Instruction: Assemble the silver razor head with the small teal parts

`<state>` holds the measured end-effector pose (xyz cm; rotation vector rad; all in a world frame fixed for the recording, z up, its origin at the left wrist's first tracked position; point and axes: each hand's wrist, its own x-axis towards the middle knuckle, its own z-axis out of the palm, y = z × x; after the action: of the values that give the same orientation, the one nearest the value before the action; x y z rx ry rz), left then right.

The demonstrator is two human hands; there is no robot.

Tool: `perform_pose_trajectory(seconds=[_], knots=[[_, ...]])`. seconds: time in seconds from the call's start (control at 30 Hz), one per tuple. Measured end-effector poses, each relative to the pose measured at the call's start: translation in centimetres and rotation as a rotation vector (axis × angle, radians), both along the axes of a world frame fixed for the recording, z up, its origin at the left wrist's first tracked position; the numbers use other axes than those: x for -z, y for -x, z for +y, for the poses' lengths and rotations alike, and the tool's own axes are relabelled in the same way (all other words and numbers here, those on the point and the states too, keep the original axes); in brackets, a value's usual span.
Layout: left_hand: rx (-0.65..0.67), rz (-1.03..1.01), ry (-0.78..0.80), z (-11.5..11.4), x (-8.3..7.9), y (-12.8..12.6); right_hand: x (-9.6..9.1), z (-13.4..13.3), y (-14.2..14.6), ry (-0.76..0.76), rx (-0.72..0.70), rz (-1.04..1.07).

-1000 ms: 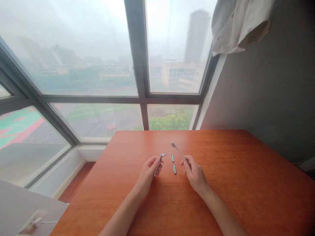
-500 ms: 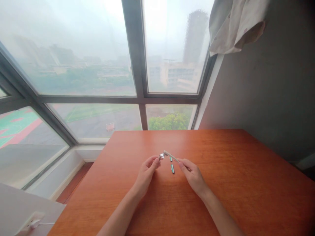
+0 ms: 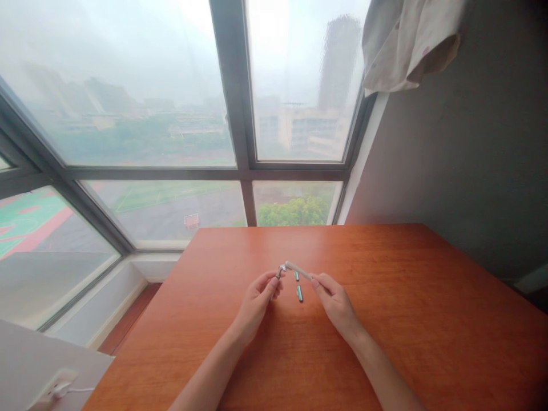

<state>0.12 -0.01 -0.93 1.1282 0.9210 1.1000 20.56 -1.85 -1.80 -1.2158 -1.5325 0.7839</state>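
My left hand (image 3: 260, 296) is closed around a shiny metal razor handle (image 3: 281, 269), its bare head end tipped up above the fingers. Pinched in my right hand (image 3: 334, 301) is a slim pale toothbrush (image 3: 299, 270), slanting up to the left. The brush head meets or nearly meets the razor handle's end; bristles are too small to make out. Below and behind the brush, two small dark-and-green pieces that look like razor cartridges lie on the table: a nearer cartridge (image 3: 299, 294) and a farther cartridge (image 3: 297, 276), the farther one partly hidden by the brush.
Both forearms reach over a reddish-brown wooden table (image 3: 406, 274). Large framed windows (image 3: 158, 103) stand beyond its far edge. A grey wall (image 3: 436, 148) rises at right, with a cloth (image 3: 406, 51) hanging above. At lower left is a wall socket (image 3: 53, 391) with a plugged-in white cable.
The razor handle's head has turned slightly in my left fingers, and the toothbrush tip has shifted a little against it. Both hands stay in nearly the same place; the cartridges have not moved.
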Motion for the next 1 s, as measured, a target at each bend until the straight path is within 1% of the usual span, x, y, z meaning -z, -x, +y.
perform_pose_trajectory(seconds=[0.2, 0.43, 0.67, 0.9, 1.0], knots=[[0.025, -0.023, 0.016, -0.04, -0.07, -0.02, -0.4, -0.12, 0.21, -0.003, -0.021, -0.001], [0.023, -0.063, 0.005, -0.15, 0.12, -0.11, 0.13, 0.25, -0.04, 0.019, 0.07, 0.005], [-0.009, -0.067, 0.034, -0.15, -0.26, -0.14, -0.01, 0.16, 0.0, 0.009, 0.023, 0.02], [0.014, -0.11, 0.056, -0.28, -0.49, -0.23, 0.23, 0.18, 0.01, 0.012, 0.034, -0.001], [0.001, -0.097, 0.062, -0.26, -0.5, -0.22, 0.37, 0.28, -0.04, 0.012, 0.051, -0.006]])
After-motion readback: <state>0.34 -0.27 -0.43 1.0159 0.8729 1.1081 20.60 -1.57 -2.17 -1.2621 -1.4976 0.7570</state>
